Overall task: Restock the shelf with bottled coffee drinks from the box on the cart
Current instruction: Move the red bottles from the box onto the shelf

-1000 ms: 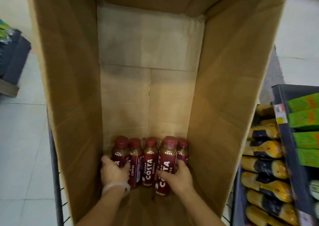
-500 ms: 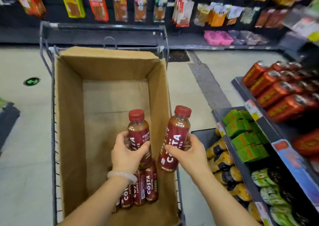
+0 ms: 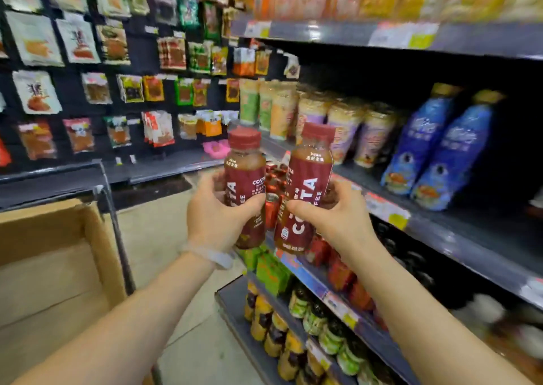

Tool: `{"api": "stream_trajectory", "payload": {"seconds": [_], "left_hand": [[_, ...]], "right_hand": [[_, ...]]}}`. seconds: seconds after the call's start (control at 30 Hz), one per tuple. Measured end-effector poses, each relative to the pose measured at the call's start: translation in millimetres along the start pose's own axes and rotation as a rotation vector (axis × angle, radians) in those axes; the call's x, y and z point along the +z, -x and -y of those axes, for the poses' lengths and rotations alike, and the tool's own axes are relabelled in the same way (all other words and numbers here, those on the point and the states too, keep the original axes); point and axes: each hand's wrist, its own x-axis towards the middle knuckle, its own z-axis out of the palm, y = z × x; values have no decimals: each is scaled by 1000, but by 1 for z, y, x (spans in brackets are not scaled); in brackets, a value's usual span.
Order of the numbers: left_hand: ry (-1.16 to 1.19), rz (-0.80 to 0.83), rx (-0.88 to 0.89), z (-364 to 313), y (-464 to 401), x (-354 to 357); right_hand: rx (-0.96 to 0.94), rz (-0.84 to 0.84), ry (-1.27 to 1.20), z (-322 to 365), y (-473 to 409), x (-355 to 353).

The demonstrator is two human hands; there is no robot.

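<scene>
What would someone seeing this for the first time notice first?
Two red-capped Costa coffee bottles stand out at centre frame, one gripped by the left hand and one by the right hand, both raised in front of the shelves. Just right of them, two tall blue bottles stand on a dark shelf, and the open cardboard box sits at lower left.

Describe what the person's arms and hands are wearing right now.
Both forearms are bare, with no sleeves in view and no gloves. The left hand has a pale, translucent white bangle round its wrist. The right hand wears nothing: no watch, band or visible rings.
</scene>
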Motion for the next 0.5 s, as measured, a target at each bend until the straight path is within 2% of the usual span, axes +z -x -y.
{"api": "stream_trajectory", "payload": {"seconds": [0.2,0.5], "left_hand": [[86,172,129,-71,25,94],[221,446,153,-129,83,204]], "right_hand": [[-51,-203,55,14,23,-125],[5,-439,104,-4,58,-248]]}}
